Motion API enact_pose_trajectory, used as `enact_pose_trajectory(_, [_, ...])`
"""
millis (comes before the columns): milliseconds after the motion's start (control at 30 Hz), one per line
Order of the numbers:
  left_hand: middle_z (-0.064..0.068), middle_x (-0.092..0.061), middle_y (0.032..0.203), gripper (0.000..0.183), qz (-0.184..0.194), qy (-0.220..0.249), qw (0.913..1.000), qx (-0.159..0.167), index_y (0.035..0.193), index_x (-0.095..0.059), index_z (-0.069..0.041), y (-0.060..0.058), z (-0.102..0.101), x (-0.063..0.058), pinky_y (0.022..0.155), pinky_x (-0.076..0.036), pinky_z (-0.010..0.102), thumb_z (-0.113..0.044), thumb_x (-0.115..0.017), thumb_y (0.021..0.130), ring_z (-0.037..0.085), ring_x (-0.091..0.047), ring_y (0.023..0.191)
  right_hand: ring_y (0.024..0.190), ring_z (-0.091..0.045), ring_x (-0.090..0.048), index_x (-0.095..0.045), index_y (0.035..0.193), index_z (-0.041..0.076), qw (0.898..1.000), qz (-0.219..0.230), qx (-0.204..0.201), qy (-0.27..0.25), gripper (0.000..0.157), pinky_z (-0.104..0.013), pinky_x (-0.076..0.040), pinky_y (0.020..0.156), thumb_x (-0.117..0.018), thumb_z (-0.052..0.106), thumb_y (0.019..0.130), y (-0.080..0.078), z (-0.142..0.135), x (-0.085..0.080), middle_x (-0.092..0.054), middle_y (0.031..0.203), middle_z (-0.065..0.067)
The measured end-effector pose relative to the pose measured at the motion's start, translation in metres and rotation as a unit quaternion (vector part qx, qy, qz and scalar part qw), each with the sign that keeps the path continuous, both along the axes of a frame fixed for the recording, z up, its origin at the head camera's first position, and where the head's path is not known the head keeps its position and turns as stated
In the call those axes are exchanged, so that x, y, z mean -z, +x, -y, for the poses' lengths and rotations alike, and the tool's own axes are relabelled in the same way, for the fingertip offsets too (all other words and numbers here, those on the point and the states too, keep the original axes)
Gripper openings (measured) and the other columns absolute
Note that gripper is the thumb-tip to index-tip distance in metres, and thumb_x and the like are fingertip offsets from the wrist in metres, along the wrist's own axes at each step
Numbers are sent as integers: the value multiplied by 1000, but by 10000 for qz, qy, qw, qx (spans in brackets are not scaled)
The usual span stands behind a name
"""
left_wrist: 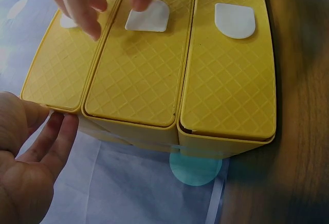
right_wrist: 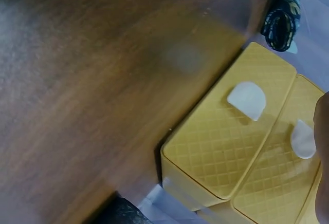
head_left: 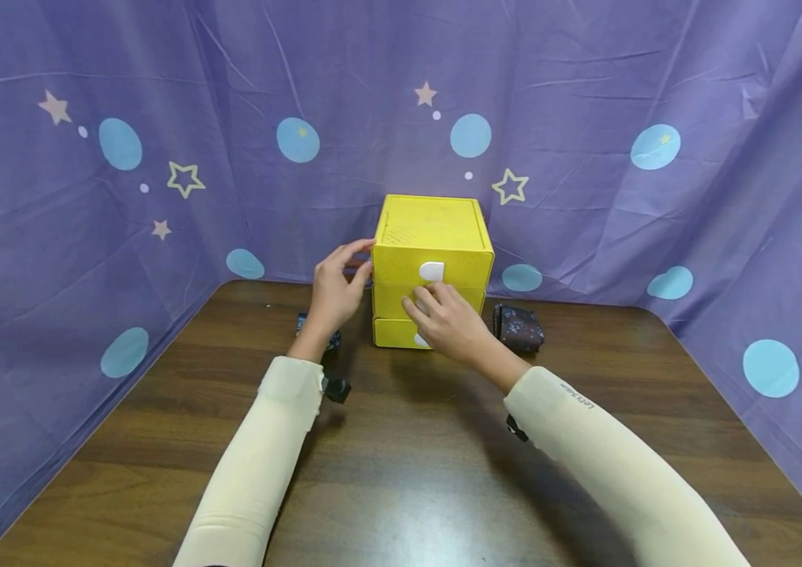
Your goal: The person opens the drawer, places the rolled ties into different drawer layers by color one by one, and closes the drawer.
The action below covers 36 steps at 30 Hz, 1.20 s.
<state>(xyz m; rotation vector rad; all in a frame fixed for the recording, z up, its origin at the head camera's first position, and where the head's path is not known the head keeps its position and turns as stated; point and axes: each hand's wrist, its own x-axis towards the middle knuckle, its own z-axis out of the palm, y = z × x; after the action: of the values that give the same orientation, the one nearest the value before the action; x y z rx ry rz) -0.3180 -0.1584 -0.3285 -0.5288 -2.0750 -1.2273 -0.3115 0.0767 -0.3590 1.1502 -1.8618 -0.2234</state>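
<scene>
A yellow three-drawer storage box [head_left: 436,224] stands at the back of the table, its fronts all closed. My left hand [head_left: 335,290] touches the upper left corner, with the thumb at the front edge and extended fingers along the side. My right hand [head_left: 452,321] is in front of the middle drawer, fingers bent and spread from the thumb. In the left wrist view its thumb overlaps the middle white handle [left_wrist: 150,18]. The top handle [head_left: 432,272] shows above that hand, the bottom handle [head_left: 421,340] partly behind it.
A dark patterned folded cloth item [head_left: 518,327] lies right of the box. Left of it, a blue patterned item [head_left: 334,341] is mostly hidden behind my left wrist. The wooden table [head_left: 401,472] ends against a purple star-patterned curtain [head_left: 556,94].
</scene>
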Motion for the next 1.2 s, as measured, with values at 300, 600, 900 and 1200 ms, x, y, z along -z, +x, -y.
enact_pose_trajectory(300, [5, -68, 126, 35, -37, -33, 10000, -1, 134, -69, -17, 0, 0, 0, 80, -62, 36, -7, -66, 100, 21, -70, 101, 99, -35, -57, -63, 127, 4, 9993, 176, 279, 151, 34, -42, -53, 80, -64, 12, 94, -4, 1, 11, -60, 116, -16])
enact_pose_trajectory(600, [5, -68, 126, 35, -36, -31, 10000, -37, 133, -69, -16, 0, 0, 0, 80, -61, 32, -6, -67, 100, 20, -70, 101, 97, -34, -55, -62, 123, 4, 9978, 214, 483, 389, 26, -40, -52, 77, -56, 2, 98, -7, 1, 13, -57, 117, -16])
enact_pose_trajectory(900, [5, -68, 127, 35, -15, -38, 10000, -24, 134, -69, -17, 0, 0, 0, 80, -61, 32, -6, -66, 100, 20, -70, 101, 95, -32, -54, -67, 110, 2, 9976, 129, 490, 471, 22, -39, -52, 79, -47, -1, 101, -10, 1, 14, -57, 113, -16])
enact_pose_trajectory(1200, [5, -68, 128, 36, -5, -12, 10000, 4, 134, -69, -17, 1, -1, 0, 80, -61, 34, -6, -66, 100, 24, -70, 102, 91, -32, -55, -67, 103, 0, 9984, -146, 286, 465, 26, -40, -52, 77, -41, 0, 100, -10, 1, 13, -57, 106, -17])
